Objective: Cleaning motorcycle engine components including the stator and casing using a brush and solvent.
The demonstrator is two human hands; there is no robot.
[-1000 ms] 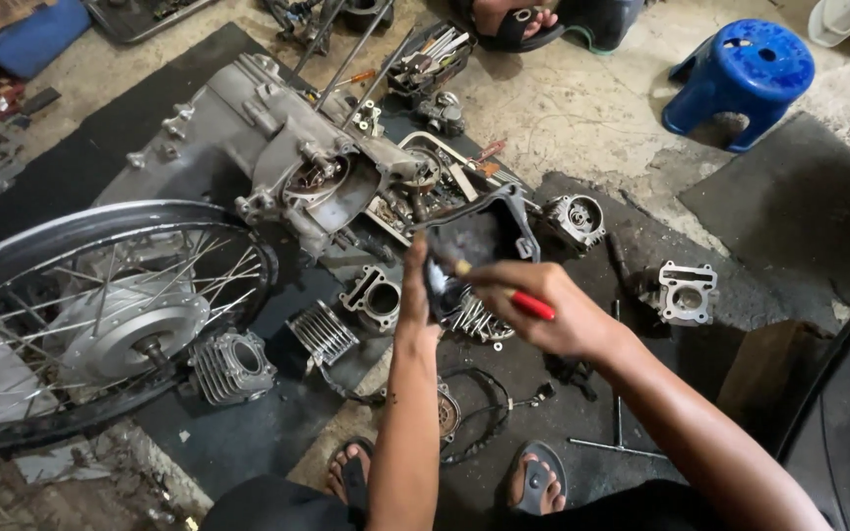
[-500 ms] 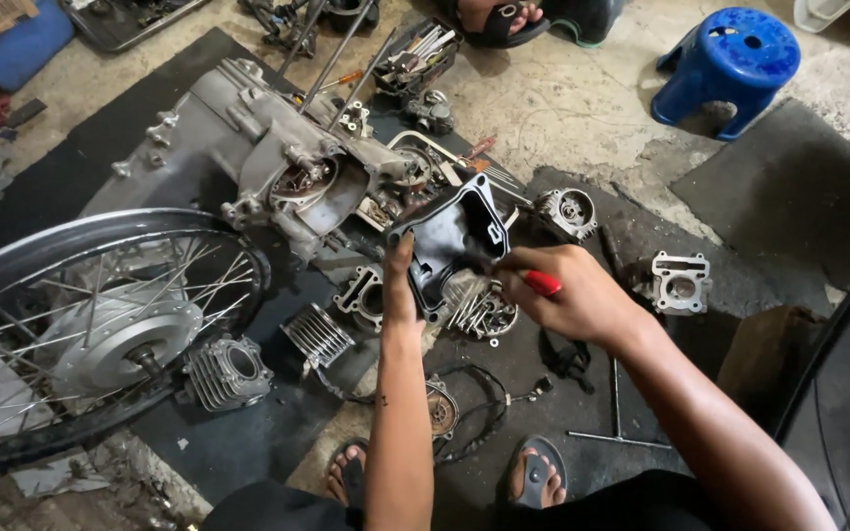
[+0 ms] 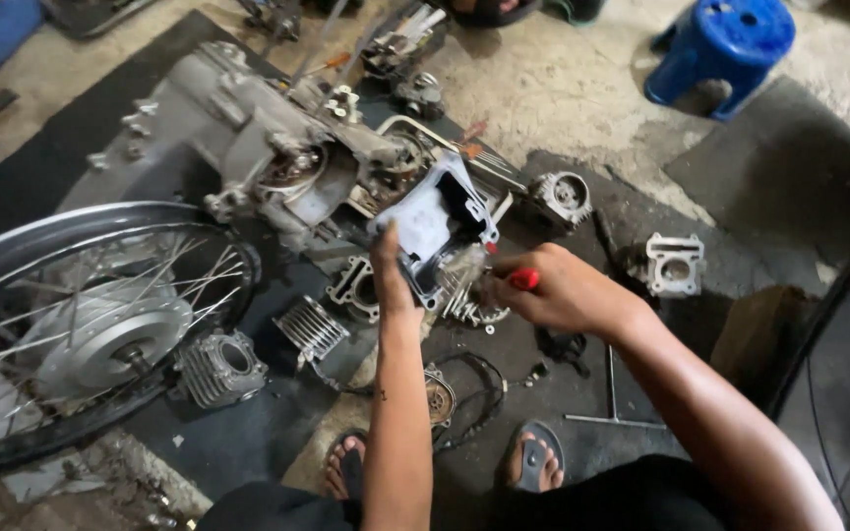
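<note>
In the head view, the left hand (image 3: 393,280) is gripping a dark engine cover (image 3: 432,224), lifting it just above the engine block (image 3: 277,157). The right hand (image 3: 555,290) is closing around a red-handled tool (image 3: 523,279), touching the cover's lower edge. A spoked wheel (image 3: 71,324) is lying at left.

Engine cover (image 3: 432,221) dark grey with pale sheen. Tool handle (image 3: 522,279) red. Stool (image 3: 723,46) bright blue. Engine block (image 3: 248,138) dull silver-grey. Wheel (image 3: 71,324): black tyre, silver spokes and hub. Mat (image 3: 248,433) black. Floor (image 3: 563,88) beige concrete, stained. Sandals (image 3: 535,462) dark.
</note>
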